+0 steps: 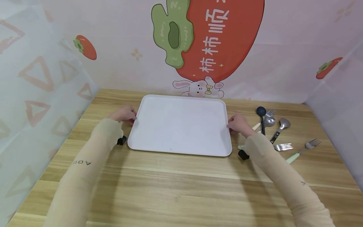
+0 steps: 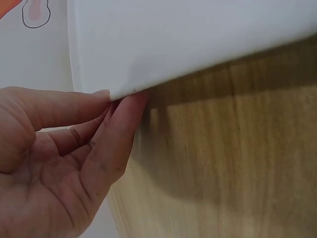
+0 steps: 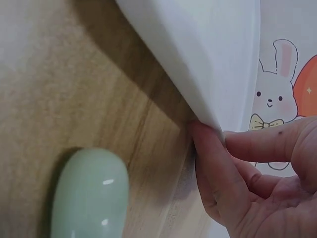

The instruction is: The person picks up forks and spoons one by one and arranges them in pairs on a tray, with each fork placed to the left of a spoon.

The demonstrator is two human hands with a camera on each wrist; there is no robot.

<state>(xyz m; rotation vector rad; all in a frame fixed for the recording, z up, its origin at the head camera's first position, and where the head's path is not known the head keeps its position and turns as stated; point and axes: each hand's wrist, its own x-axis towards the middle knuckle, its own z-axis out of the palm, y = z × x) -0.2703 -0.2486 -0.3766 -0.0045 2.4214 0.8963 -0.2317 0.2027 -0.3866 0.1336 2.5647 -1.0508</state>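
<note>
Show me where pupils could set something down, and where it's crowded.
Widest: the bare table in front of the white tray, between the left sleeve and right sleeve. A narrower patch separates the left sleeve from the table's left edge. Crowded: right of the tray, with cutlery near the right hand.

Bright head view, dimmer wrist views, soft shadows across tabletop (image 1: 175, 192)
</note>
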